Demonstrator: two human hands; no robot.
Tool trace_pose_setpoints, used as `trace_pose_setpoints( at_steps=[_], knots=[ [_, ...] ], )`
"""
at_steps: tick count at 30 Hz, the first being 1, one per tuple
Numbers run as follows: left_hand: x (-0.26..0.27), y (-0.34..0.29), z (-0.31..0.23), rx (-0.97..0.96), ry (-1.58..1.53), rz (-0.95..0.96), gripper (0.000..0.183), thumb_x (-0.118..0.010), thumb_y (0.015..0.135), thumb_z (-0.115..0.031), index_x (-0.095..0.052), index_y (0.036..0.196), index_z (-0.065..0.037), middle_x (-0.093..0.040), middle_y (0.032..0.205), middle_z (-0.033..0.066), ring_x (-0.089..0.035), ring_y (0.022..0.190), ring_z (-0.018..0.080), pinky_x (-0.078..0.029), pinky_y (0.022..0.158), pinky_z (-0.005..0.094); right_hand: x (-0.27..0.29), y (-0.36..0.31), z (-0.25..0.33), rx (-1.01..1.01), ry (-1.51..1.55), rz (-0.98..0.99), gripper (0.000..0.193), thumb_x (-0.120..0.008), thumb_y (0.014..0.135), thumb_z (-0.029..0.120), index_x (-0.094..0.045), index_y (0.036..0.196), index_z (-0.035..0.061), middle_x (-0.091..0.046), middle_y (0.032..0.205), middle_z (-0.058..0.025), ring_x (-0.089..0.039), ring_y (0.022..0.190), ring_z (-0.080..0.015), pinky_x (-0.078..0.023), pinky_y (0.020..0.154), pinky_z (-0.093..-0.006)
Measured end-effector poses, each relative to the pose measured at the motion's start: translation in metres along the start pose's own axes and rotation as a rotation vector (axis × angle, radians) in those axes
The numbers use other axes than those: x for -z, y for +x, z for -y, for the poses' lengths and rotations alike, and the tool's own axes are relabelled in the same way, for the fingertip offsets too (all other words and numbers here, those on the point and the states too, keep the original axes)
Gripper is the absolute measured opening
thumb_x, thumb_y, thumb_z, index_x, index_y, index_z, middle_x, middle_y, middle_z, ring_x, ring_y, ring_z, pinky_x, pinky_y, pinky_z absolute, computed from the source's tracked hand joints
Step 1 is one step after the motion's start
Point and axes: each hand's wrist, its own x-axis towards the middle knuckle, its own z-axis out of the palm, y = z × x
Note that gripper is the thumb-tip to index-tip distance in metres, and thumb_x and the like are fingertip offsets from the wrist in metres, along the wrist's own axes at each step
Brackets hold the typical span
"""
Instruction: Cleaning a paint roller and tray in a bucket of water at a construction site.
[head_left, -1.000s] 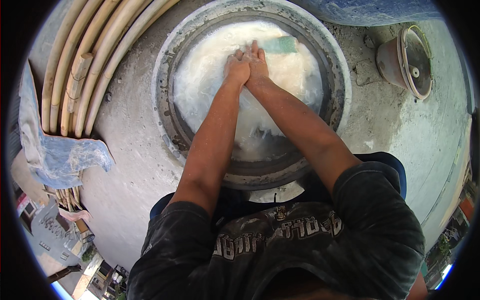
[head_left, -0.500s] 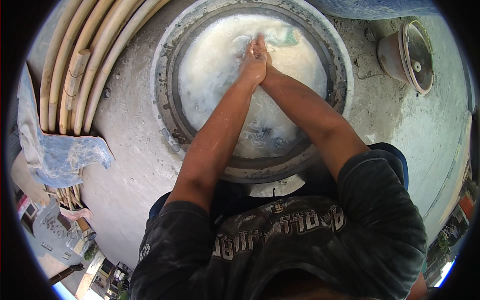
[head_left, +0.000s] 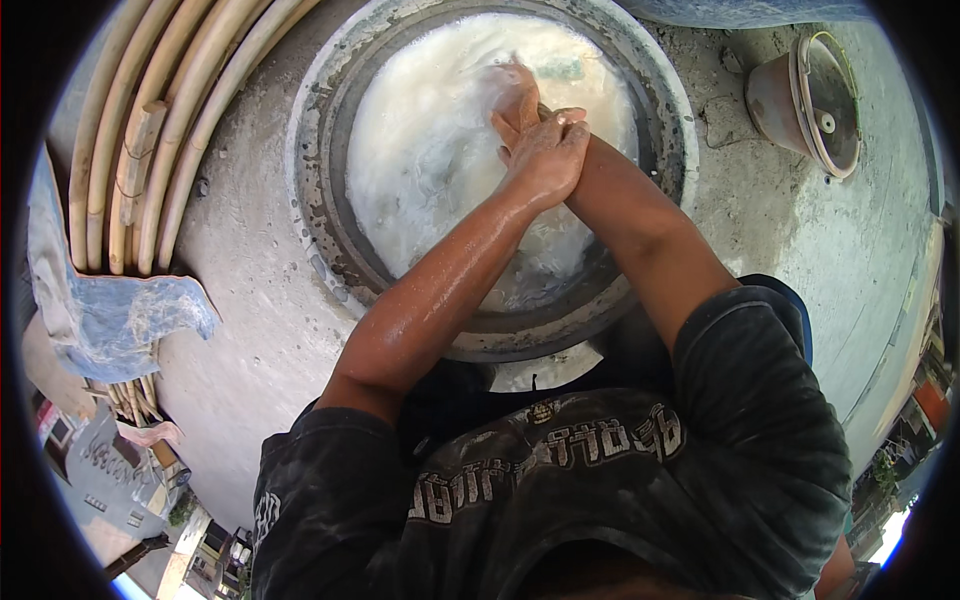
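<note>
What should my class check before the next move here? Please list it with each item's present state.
1. Left hand free: not ok; it is wrapped around the right forearm near the wrist.
2. Right hand free of objects: cannot tell; its fingertips are blurred against the cloudy water.
3. Pale green item fully visible: not ok; the cloudy water partly hides it.
4. Basin floor visible: not ok; the water veils it.
5. Bucket apart from the basin: ok, off to the right.
6. Bamboo poles apart from the basin: ok, off to the left.
</note>
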Motion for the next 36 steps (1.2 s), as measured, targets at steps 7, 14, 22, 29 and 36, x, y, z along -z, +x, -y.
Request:
trace_pose_setpoints(
  at_steps=[7,14,22,29,36],
  knots=[
    [-0.015,0.024,0.042,-0.21,-0.524,-0.441,0.039,-0.037,0.099,-0.027,-0.057,0.126,-0.007,-0.039,0.142,0.0168,-0.024,0.139,0.0293,-0.01,0.115,0.0461,0.041,0.008,0.001,-0.224,0.299,-0.057,0.028,-0.052,0.089,0.028,-0.067,0.105,0.0115,-0.062,0.12,-0.0101,-0.054,0.12,-0.0192,-0.037,0.1,-0.0377],
    [-0.006,0.017,0.024,-0.43,-0.042,-0.185,0.042,-0.037,0.099,-0.032,-0.048,0.136,-0.015,-0.031,0.149,0.0142,-0.008,0.142,0.0421,-0.005,0.114,0.0521,0.039,0.021,-0.034,-0.467,0.883,-0.114,0.036,-0.051,0.088,0.027,-0.059,0.111,-0.0006,-0.062,0.113,-0.0247,-0.063,0.101,-0.0351,-0.05,0.088,-0.0421],
    [-0.012,0.077,0.141,-0.101,-0.065,-0.248,0.065,-0.05,0.09,-0.03,-0.024,0.149,-0.016,-0.013,0.157,0.008,-0.024,0.138,0.043,-0.023,0.108,0.0605,0.01,-0.006,0.047,-0.69,1.666,-0.207,0.049,-0.042,0.098,0.033,-0.049,0.126,-0.0073,-0.056,0.122,-0.0268,-0.059,0.107,-0.0335,-0.049,0.088,-0.0393],
    [-0.003,0.077,0.119,-0.071,-0.592,0.034,0.083,-0.058,0.086,-0.018,-0.008,0.151,-0.009,-0.012,0.157,0.0157,-0.033,0.136,0.0328,-0.029,0.109,0.0441,0.014,-0.002,0.006,-0.62,1.836,-0.066,0.056,-0.048,0.097,0.039,-0.046,0.13,-0.0072,-0.055,0.125,-0.024,-0.055,0.113,-0.0292,-0.046,0.092,-0.0389],
    [0.017,0.064,0.113,-0.103,-0.637,0.024,0.096,-0.059,0.084,0.005,0.003,0.152,-0.024,-0.023,0.15,0.0144,-0.032,0.134,0.0266,-0.032,0.109,0.0342,0.023,0.005,0.013,-0.379,1.949,-0.059,0.066,-0.056,0.093,0.045,-0.045,0.129,-0.0097,-0.056,0.12,-0.0224,-0.056,0.108,-0.0266,-0.046,0.091,-0.0346]
  ],
)
